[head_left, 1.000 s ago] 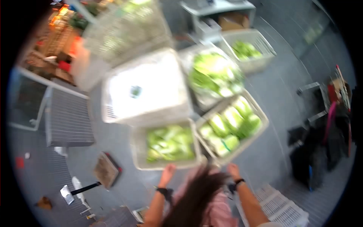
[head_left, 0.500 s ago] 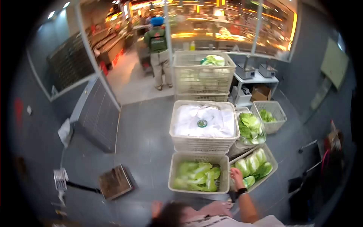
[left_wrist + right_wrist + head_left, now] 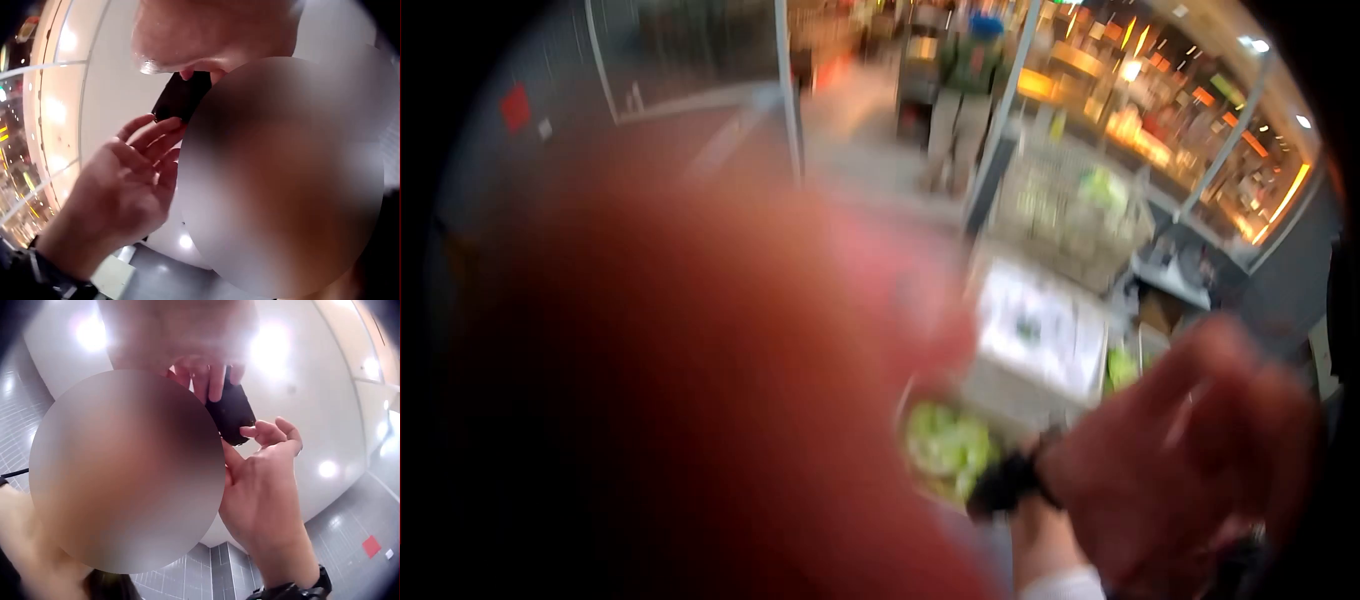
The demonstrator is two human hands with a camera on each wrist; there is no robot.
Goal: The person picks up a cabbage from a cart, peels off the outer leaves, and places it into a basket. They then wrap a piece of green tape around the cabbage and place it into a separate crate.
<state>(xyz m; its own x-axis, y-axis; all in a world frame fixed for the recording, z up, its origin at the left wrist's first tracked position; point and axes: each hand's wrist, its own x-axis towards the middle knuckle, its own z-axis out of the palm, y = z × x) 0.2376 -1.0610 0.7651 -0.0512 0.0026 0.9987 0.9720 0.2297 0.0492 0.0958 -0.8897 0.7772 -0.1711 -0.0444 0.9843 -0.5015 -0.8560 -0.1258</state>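
Observation:
Both hands are raised beside the wearer's head, at a small black box-like device (image 3: 184, 97). My left hand (image 3: 700, 360) is a large blur over the left half of the head view. Seen in the right wrist view, the left hand (image 3: 265, 487) pinches one end of the device with bent fingers. My right hand (image 3: 1200, 440) fills the lower right of the head view. From the left wrist, the right hand (image 3: 125, 187) shows with its curled fingertips gripping the opposite edge. Dark bands sit on both wrists. A blurred oval covers part of each wrist view.
Beyond the hands, a crate of green leaves (image 3: 950, 440) stands before a crate topped with white cloth (image 3: 1040, 330). Behind it is a stack of pale crates (image 3: 1065, 215). A person in a blue cap (image 3: 970, 95) stands past the doorway frame (image 3: 790, 90).
Both hands have risen from low by the vegetable crates to the head. The left now hides much of the head view, which has tilted and swung so the crates lie lower right.

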